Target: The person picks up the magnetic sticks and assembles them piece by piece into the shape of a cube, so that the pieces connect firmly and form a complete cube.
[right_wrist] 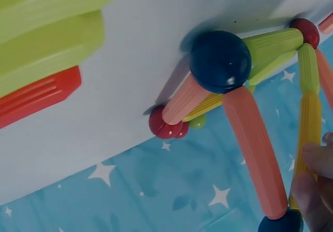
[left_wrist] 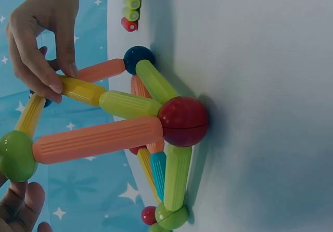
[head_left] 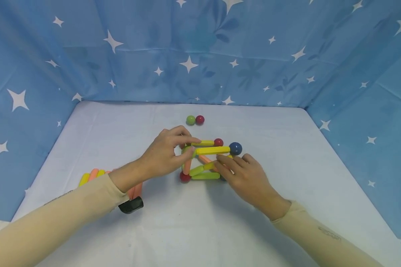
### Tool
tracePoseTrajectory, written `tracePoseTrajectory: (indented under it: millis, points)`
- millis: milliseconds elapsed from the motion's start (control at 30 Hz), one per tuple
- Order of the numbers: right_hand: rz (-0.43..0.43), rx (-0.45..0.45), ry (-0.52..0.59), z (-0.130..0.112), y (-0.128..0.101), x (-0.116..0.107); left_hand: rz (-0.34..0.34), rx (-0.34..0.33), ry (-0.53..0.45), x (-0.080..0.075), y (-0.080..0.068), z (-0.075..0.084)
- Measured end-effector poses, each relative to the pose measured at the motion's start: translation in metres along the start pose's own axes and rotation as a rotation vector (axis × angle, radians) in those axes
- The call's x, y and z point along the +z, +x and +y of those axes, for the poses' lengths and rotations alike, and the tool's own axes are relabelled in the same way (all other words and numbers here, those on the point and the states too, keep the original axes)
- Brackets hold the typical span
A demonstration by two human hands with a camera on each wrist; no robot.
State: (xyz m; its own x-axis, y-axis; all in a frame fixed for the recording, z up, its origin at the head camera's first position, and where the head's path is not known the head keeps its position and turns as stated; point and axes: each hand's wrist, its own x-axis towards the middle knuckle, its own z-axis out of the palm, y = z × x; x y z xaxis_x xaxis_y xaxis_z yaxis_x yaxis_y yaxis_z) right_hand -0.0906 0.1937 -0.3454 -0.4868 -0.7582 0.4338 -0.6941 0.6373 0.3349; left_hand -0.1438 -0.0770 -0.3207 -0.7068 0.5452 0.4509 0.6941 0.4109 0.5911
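A frame of ribbed toy rods and coloured balls stands on the white table. My left hand (head_left: pixel 167 152) pinches the green ball (left_wrist: pixel 18 156) at its upper left corner between thumb and fingers. From that ball a yellow rod (head_left: pixel 214 150) runs to a blue ball (head_left: pixel 235 148). My right hand (head_left: pixel 244 178) pinches a slanted yellow rod (right_wrist: pixel 310 117), which meets a light green rod (left_wrist: pixel 130 104) end to end. That green rod reaches down to the red ball (left_wrist: pixel 183 121) at the base. An orange rod (left_wrist: pixel 99 139) joins the red and green balls.
A green ball (head_left: pixel 191 119) and a red ball (head_left: pixel 199 119) lie at the back. Yellow and orange rods (head_left: pixel 84 179) lie partly under the left forearm, near a black piece (head_left: pixel 131 205). Green rods (right_wrist: pixel 52 52) and a red rod (right_wrist: pixel 41 95) lie beside the frame.
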Motion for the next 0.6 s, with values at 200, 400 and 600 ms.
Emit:
tracePoseTrajectory:
  millis: [200,400,600]
  points:
    - [0.019,-0.036,0.003,0.0031,-0.0028,0.0019,-0.052,-0.004,0.022,0.0067,0.0045,0.0014]
    - [0.031,-0.05,-0.025,0.0033,-0.0003,0.0009,-0.069,-0.002,0.028,0.0086,0.0067,0.002]
    - [0.045,-0.058,-0.031,0.0044,0.001,0.0018,-0.086,-0.031,-0.039,0.0093,0.0084,0.0028]
